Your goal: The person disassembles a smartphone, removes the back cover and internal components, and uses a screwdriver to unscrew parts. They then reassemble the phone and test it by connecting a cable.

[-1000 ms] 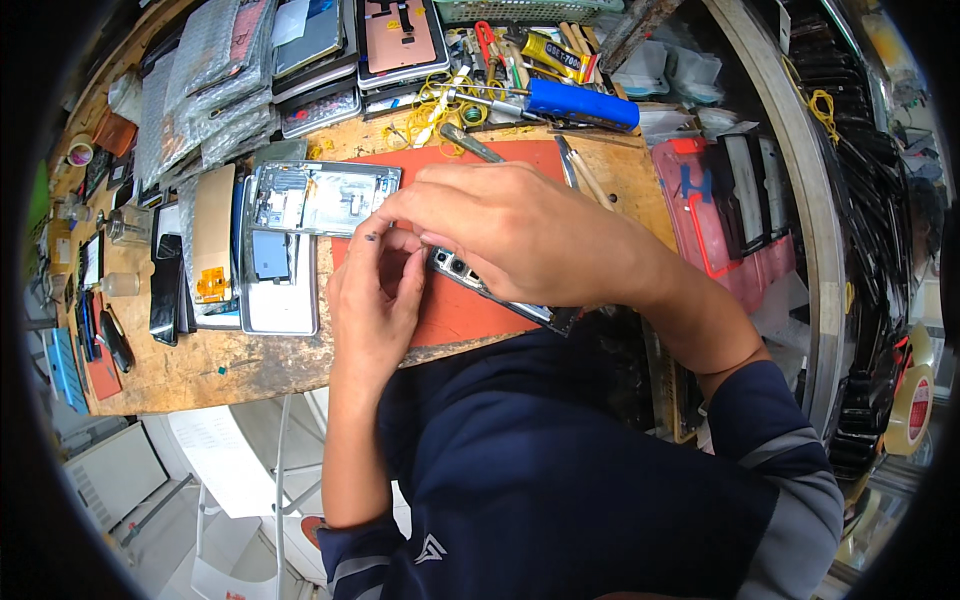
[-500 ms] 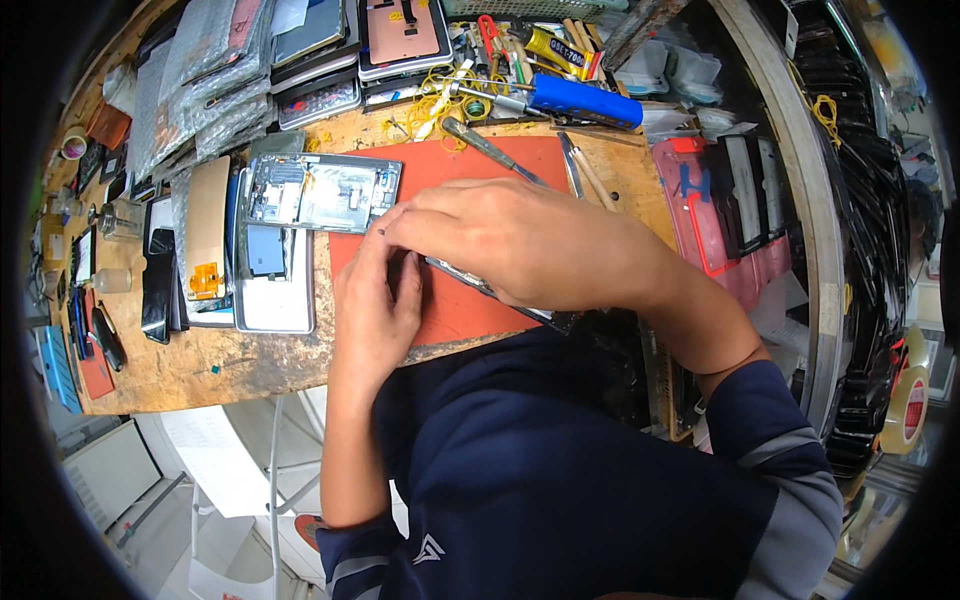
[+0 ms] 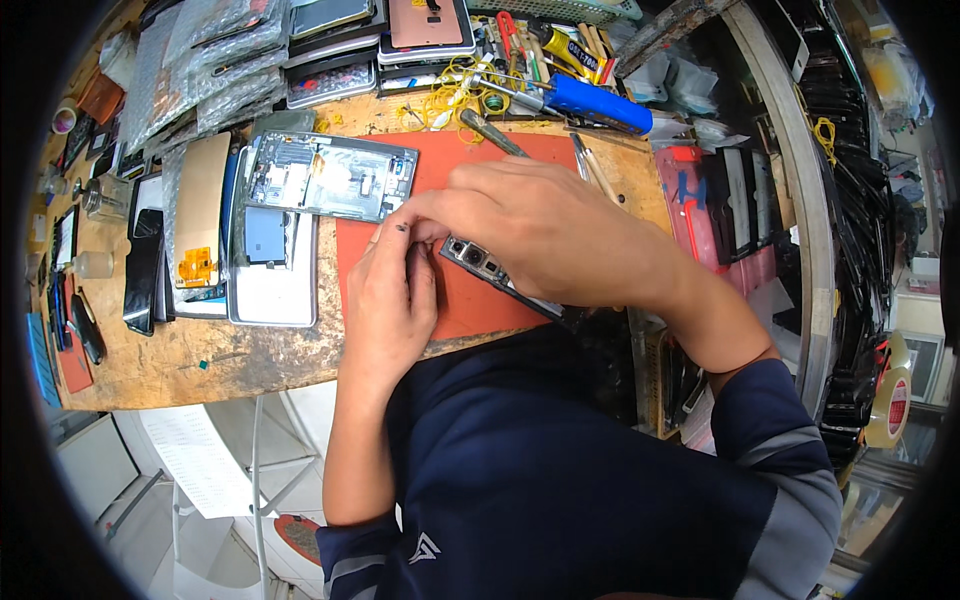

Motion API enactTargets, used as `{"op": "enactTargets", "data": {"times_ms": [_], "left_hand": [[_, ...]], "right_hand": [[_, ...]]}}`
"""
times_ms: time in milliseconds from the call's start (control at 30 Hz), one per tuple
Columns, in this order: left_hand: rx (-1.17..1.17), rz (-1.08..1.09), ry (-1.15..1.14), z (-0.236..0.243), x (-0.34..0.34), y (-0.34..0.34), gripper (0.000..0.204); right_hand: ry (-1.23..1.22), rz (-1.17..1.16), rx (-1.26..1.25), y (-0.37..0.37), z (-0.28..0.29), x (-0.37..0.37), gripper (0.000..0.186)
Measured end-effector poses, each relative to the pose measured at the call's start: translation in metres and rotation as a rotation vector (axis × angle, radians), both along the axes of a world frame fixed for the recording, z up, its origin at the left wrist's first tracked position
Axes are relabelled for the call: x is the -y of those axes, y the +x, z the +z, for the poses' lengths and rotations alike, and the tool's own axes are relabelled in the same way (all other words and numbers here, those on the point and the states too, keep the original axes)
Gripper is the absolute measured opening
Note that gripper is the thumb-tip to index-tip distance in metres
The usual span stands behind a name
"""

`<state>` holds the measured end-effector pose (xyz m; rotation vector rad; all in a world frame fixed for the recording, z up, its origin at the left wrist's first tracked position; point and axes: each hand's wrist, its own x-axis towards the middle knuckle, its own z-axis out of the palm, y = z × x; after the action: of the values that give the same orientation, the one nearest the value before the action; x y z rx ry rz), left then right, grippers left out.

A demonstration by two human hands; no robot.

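My left hand point(image 3: 392, 305) is closed over the orange-red mat point(image 3: 375, 150), its fingertips pressed together against those of my right hand point(image 3: 555, 230). A small dark speck shows where the fingers meet; what they pinch is hidden. My right hand arches, fingers curled, over an opened phone point(image 3: 478, 260) lying tilted on the mat. The phone's round camera lenses show between the hands, and its lower end sticks out below the right palm. Beside the left fingertips, an opened phone frame point(image 3: 330, 175) with bare inner parts rests partly on the mat's edge.
A pale tablet-like panel point(image 3: 270, 300) and a gold back panel point(image 3: 203, 200) lie to the left. Behind the mat are a blue cylindrical tool point(image 3: 600, 103), yellow wire point(image 3: 440, 98) and a grey-handled tool point(image 3: 490, 130). Bubble-wrapped packs point(image 3: 170, 80) are stacked far left. A red-pink case point(image 3: 685, 200) stands right.
The view has shifted slightly. My hands stay together at the fingertips, and more of the phone's camera end now shows between them.
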<state>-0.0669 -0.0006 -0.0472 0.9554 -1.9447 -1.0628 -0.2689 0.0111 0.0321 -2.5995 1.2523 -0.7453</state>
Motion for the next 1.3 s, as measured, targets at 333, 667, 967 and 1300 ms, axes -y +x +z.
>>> {"op": "enactTargets", "data": {"times_ms": [333,667,967,1300], "left_hand": [[-0.036,-0.001,-0.060,-0.002,-0.001,-0.001,0.051],[-0.065,0.017,-0.060,-0.006,0.000,-0.002,0.048],[0.154,0.047,-0.371,0.004,-0.027,0.006,0.042],[0.486,-0.009,-0.515,0.008,-0.056,-0.025,0.043]], "right_hand": [[0.113,-0.113,-0.137,0.006,0.008,-0.003,0.014],[0.136,-0.111,0.026,-0.003,0.002,0.000,0.026],[0.217,-0.548,0.229,-0.067,0.007,-0.045,0.040],[0.263,-0.301,0.070,-0.064,-0.034,-0.070,0.027]]}}
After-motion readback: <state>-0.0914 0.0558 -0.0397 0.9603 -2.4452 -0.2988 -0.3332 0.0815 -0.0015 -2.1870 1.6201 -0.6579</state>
